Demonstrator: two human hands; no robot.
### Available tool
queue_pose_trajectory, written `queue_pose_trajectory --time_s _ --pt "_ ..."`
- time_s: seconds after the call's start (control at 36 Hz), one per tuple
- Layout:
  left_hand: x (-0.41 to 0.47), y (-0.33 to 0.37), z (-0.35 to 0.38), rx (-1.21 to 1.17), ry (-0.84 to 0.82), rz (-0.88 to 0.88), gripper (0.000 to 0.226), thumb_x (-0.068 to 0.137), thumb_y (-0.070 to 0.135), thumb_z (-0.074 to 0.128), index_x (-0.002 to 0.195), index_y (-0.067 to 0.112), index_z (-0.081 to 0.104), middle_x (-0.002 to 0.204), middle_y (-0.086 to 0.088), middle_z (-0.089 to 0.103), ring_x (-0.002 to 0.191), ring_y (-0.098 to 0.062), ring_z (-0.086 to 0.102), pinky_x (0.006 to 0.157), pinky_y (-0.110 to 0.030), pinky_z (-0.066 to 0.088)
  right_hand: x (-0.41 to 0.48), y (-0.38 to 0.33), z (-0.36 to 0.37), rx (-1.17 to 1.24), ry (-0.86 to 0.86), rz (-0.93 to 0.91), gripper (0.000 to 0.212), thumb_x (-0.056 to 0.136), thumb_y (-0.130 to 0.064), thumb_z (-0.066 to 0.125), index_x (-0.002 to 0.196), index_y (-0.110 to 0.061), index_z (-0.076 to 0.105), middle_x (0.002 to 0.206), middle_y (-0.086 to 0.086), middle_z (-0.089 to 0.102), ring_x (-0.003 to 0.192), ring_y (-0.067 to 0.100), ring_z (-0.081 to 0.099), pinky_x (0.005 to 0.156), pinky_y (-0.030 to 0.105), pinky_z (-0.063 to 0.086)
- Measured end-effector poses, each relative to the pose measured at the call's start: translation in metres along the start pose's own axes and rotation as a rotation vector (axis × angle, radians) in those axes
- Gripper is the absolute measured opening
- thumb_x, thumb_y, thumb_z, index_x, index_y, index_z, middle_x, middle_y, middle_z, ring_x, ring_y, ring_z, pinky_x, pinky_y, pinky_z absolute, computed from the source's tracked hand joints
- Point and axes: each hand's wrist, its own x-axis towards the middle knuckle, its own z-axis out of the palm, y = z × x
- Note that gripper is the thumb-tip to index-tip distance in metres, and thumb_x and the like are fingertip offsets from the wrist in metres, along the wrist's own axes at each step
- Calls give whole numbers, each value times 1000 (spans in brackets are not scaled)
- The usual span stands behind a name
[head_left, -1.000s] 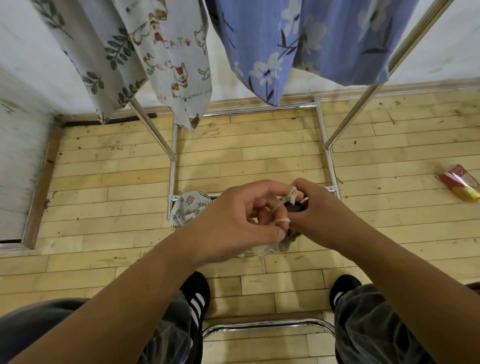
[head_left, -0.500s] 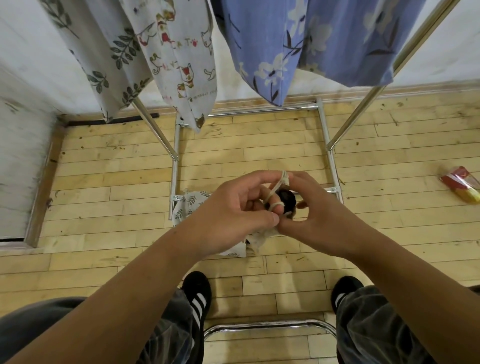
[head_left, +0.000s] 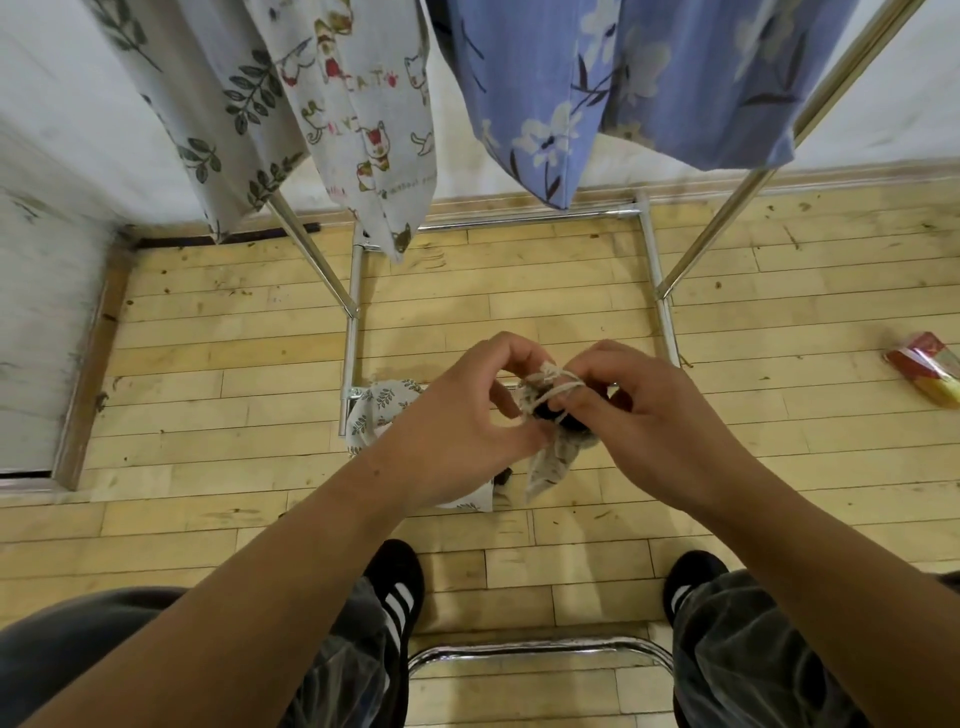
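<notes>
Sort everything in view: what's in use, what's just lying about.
In use: left hand, right hand, small leaf-print fabric pouch, its cream cotton drawstring.
Lying about: red-and-yellow plastic packet, leaf-print cloth on the floor, hanging cat-print cloth, hanging blue floral cloth, chrome drying rack.

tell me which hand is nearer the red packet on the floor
Right. The right hand sits between the red packet and the left hand; both pinch the pouch.

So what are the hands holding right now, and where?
A small printed drawstring pouch: left hand pinches its neck, right hand holds the cord at its mouth.
</notes>
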Motion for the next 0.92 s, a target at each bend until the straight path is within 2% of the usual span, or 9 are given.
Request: queue_pose_trajectory --time_s 0.08,0.19,0.25,0.39,0.47,0.58,0.64,0.81,0.92 --pt "2 -7 3 82 6 -10 52 89 47 75 133 49 48 132 29 46 109 7 55 80 -16 48 -1 -1 -2 -5 -27 7 19 94 -39 58 84 -29 71 83 -1 67 75 17 61 68 34 52" --pt "5 -15 5 94 -4 -34 50 92 62 63 138 55 45 139 30 45 118 8 54 91 -25 53 -3 -3 -2 12 -64 14 22 97 -39 55 85 -28 70 81 5 68 75 26 63 67 44 54" --pt "5 -18 6 92 -18 -54 48 92 67 59 137 57 45 140 29 45 121 7 53 96 -28 53 -3 -3 -2 22 -77 12 21 98 -35 55 84 -29 70 80 3 69 76 27 63 66 43 53" --pt "7 -23 12 113 -32 -52 40 93 63 59 132 59 46 136 21 50 126 2 50 104 -36 49 -4 -6 -2 91 -123 -5 30 99 -21 58 74 -32 69 74 -3 68 72 20 62 60 26 48" --pt "7 -27 13 138 0 -54 42 92 60 59 132 56 49 135 16 52 127 -4 49 106 -40 47 -5 -8 -2 126 -173 4 19 98 -21 60 87 -19 76 84 5 71 81 25 65 73 36 54" --pt "8 -27 11 169 44 -88 51 92 46 66 140 45 49 140 19 52 130 -2 47 109 -38 46 -7 -7 1 73 -223 -23 28 99 -32 64 85 -7 69 78 18 62 72 35 57 65 48 50" --pt "9 -27 10 175 46 -87 53 93 42 68 142 42 49 140 21 52 130 0 47 110 -36 45 -6 -6 2 54 -217 -23 31 99 -37 63 85 -10 70 75 16 63 69 36 58 63 50 50" --pt "8 -30 14 217 3 -62 53 90 55 66 140 46 48 136 25 54 130 3 46 107 -36 46 -5 -1 5 -51 -204 2 28 101 -42 57 89 -22 73 79 7 69 73 27 66 68 53 56" --pt "8 -29 14 208 -26 -23 45 93 57 65 134 50 51 129 28 56 127 6 45 103 -27 43 -5 -1 2 -38 -196 2 24 102 -39 56 88 -31 73 81 0 70 76 16 67 72 39 60"
